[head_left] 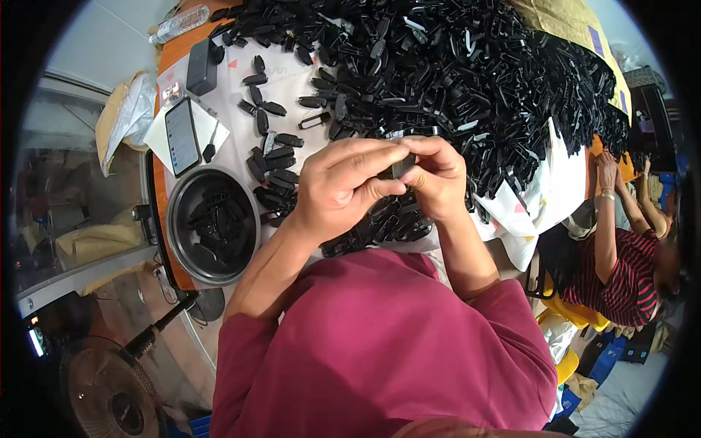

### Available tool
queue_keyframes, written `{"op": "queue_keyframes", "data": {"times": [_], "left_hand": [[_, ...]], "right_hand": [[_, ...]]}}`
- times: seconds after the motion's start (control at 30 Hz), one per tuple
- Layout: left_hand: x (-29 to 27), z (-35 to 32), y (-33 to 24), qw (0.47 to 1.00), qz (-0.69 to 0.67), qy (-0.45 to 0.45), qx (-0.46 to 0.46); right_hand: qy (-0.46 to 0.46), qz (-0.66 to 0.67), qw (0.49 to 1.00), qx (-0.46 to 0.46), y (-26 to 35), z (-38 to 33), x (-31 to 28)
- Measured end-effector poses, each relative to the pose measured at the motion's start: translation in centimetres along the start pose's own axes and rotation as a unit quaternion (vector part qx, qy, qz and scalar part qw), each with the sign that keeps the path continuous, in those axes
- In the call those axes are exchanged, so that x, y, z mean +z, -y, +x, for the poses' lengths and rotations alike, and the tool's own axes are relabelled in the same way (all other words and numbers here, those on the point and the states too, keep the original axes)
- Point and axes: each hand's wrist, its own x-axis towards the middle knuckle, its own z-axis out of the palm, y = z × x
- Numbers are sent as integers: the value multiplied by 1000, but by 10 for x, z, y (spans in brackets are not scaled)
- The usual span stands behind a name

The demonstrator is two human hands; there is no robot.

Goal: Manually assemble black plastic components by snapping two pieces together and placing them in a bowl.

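Note:
Above the near edge of the table, my left hand (350, 179) and my right hand (436, 175) meet, fingertips pinching a small black plastic part (399, 167) between them. The fingers cover most of it, so its exact kind is hidden. Behind and to the right of the hands spreads a big heap of black plastic parts (445, 80), with a few grey ones mixed in. Several loose oval black pieces (280, 157) lie left of my hands on the white sheet. Further left, a round metal bowl (251, 252) holds more black pieces.
A phone (182, 137) lies on white paper beyond the bowl, near a black box-shaped device (202, 67) and a clear bottle (180, 24). A fan (120, 394) stands at lower left. On the right, a person in a striped shirt (621, 277) works at the table.

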Motion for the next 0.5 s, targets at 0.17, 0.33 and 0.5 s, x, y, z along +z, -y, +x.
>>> {"op": "queue_keyframes", "data": {"times": [0.17,0.33,0.5], "left_hand": [[3,-3,0,998,-11,-61,5],[-5,0,-10,995,43,-49,71],[-8,-1,-14,997,36,-31,59]], "right_hand": [[-21,90,992,81,-7,-3,5],[-7,116,993,31,-18,-14,18],[-13,204,979,29,-19,-15,22]]}}
